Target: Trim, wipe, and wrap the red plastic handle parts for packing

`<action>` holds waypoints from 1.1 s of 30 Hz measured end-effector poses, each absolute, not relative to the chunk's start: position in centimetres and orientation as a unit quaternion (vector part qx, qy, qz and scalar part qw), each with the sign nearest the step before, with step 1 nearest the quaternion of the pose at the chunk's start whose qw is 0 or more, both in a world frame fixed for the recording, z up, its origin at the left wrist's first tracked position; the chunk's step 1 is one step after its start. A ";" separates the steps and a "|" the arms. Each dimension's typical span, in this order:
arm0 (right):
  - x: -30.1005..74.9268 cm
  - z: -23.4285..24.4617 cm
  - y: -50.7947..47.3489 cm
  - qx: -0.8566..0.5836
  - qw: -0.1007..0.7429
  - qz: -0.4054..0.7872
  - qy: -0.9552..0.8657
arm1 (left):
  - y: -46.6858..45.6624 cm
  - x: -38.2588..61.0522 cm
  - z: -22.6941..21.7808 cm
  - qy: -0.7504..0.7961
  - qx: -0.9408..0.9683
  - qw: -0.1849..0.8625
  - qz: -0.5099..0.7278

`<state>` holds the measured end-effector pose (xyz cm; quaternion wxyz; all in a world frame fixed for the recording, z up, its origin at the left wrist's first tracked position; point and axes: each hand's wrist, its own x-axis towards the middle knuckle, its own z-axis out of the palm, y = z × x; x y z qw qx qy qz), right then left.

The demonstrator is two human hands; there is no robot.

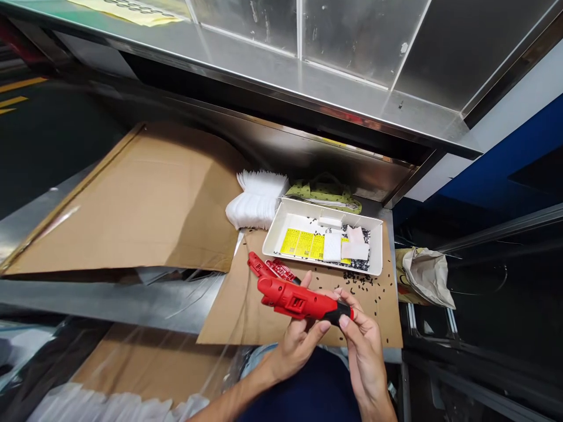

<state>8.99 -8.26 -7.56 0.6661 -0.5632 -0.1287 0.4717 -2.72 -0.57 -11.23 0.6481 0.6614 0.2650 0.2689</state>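
A red plastic tool [295, 300] is held above the cardboard sheet [220, 328] at lower centre of the frame, seemingly kept steady by being cradled underneath by the left hand [299, 346] and pinched at its black end by the right hand [363, 346], just below a white tray [308, 206].

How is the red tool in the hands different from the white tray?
The red tool is held up by the left hand and right hand, while the white tray sits on cardboard. The tool is long and narrow; the tray is wide and shallow, holding yellow labels. Both look like plastic.
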 end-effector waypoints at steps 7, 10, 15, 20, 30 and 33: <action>9.3 -7.7 -8.2 -0.581 0.661 0.444 -0.169 | -0.5 -2.1 -10.5 0.264 0.659 0.652 0.267; 9.3 -8.0 -8.2 -0.586 0.662 0.432 -0.178 | -0.7 -2.4 -11.3 0.271 0.676 0.620 0.291; 9.2 -8.9 -8.5 -0.600 0.656 0.414 -0.195 | -0.8 -2.7 -11.6 0.239 0.725 0.581 0.281; 9.1 -9.6 -8.5 -0.618 0.649 0.409 -0.170 | -0.4 -2.5 -9.6 0.212 0.761 0.533 0.302; 8.7 -8.5 -8.7 -0.600 0.643 0.440 -0.182 | -0.6 -2.4 -11.3 0.277 0.637 0.650 0.308; 8.9 -8.3 -9.2 -0.610 0.635 0.434 -0.188 | -0.5 -2.1 -10.9 0.307 0.513 0.721 0.351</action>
